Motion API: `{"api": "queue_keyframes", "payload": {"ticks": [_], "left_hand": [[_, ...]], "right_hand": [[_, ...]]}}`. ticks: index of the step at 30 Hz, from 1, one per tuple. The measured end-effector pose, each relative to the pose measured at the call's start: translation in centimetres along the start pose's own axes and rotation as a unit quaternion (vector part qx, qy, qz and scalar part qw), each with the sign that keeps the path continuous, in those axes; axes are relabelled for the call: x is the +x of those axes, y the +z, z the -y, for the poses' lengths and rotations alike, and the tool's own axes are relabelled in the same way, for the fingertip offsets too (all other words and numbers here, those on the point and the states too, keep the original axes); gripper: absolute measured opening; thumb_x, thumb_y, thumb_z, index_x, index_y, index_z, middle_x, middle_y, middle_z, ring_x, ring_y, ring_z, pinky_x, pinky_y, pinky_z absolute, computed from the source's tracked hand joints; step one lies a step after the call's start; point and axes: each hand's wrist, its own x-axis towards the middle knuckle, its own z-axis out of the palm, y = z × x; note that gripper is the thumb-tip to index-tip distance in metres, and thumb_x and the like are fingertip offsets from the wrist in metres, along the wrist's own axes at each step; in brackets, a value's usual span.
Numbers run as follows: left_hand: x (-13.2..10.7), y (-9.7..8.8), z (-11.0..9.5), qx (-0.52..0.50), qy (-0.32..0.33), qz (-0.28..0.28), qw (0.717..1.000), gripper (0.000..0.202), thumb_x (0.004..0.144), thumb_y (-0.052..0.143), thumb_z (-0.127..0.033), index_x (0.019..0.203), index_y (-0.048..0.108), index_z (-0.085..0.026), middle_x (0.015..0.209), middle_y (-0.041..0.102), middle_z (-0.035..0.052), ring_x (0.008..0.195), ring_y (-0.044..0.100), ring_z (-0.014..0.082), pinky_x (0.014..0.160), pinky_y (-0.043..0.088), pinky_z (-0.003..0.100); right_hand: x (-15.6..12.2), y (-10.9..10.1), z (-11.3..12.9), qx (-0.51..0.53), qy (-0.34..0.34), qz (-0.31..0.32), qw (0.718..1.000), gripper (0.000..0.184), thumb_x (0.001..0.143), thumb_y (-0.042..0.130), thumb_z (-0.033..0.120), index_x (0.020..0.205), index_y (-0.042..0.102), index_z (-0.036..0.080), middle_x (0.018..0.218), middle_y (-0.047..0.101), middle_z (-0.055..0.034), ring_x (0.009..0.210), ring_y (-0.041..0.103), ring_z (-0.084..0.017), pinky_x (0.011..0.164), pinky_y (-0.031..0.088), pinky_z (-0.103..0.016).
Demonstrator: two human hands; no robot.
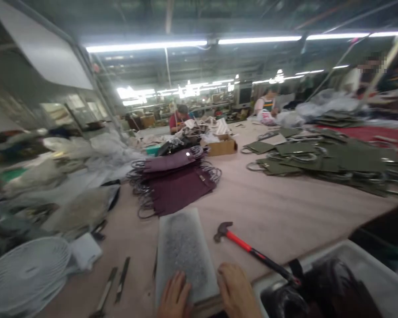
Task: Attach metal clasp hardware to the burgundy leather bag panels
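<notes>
A pale rectangular board (185, 249) with a worn, grey speckled top lies at the table's front edge. My left hand (175, 295) rests on its near left part, fingers stretched out and slightly apart. At the board's near right edge is my right hand (237, 289), its fingers curled together; what they may hold is hidden. Just beyond my right hand lies a claw hammer (248, 248) with a red and black handle, its head pointing away to the left. Dark purple bag-like pieces (182, 190) with grey looped handles are stacked behind the board.
Two thin metal tools (122, 279) and a white plastic basket (28, 276) lie at left. A white tub (351, 254) holding dark material stands at the right front. Green pieces (334, 154) with loops cover the right back, near a cardboard box (223, 146). Several people work farther off.
</notes>
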Motion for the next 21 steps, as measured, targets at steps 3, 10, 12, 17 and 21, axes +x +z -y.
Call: {"api": "queue_keyframes", "payload": {"ticks": [3,10,12,17,21], "left_hand": [[-2.2,0.9,0.9,0.024,0.001,0.005,1.000,0.054,0.078,0.061,-0.005,0.128,0.064,-0.024,0.134,0.068,0.0105,0.128,0.062,0.0278,0.107,0.054,0.042],[-2.2,1.0,1.6,-0.034,-0.024,-0.013,0.999,0.037,0.086,0.052,-0.007,0.116,0.067,-0.021,0.124,0.072,0.0115,0.120,0.067,0.0273,0.103,0.057,0.044],[-0.3,0.3,3.1,-0.057,-0.065,-0.011,0.996,0.033,0.090,0.050,-0.012,0.117,0.066,-0.022,0.124,0.071,0.0110,0.119,0.067,0.0263,0.103,0.057,0.043],[8.6,-1.6,10.3,-0.033,-0.202,0.075,0.976,0.035,0.093,0.043,-0.013,0.119,0.065,-0.017,0.126,0.068,0.0132,0.119,0.064,0.0266,0.105,0.053,0.043],[14.9,-1.3,16.4,0.045,-0.209,0.188,0.959,0.042,0.091,0.039,-0.005,0.128,0.060,-0.010,0.140,0.058,0.0187,0.136,0.049,0.0309,0.120,0.031,0.051]], "right_hand": [[1.2,0.5,-0.3,0.006,-0.015,0.052,0.998,0.028,0.089,0.044,0.018,0.100,0.070,0.021,0.102,0.072,-0.0091,0.096,0.067,-0.024,0.089,0.050,-0.036],[6.4,0.8,-0.6,-0.032,-0.008,0.084,0.996,0.034,0.091,0.043,0.026,0.107,0.071,0.018,0.115,0.070,-0.0133,0.109,0.065,-0.028,0.097,0.050,-0.041],[7.8,1.8,-0.3,-0.047,-0.026,0.070,0.996,0.039,0.091,0.043,0.030,0.117,0.069,0.017,0.128,0.066,-0.0145,0.119,0.061,-0.030,0.102,0.048,-0.044],[7.8,6.4,0.5,-0.095,-0.081,0.031,0.992,0.050,0.094,0.040,0.037,0.134,0.062,0.016,0.146,0.053,-0.0150,0.136,0.046,-0.037,0.109,0.043,-0.056],[6.6,8.7,0.2,-0.098,-0.098,-0.006,0.990,0.053,0.096,0.040,0.041,0.138,0.059,0.016,0.152,0.047,-0.0138,0.143,0.035,-0.040,0.112,0.037,-0.060]]}}
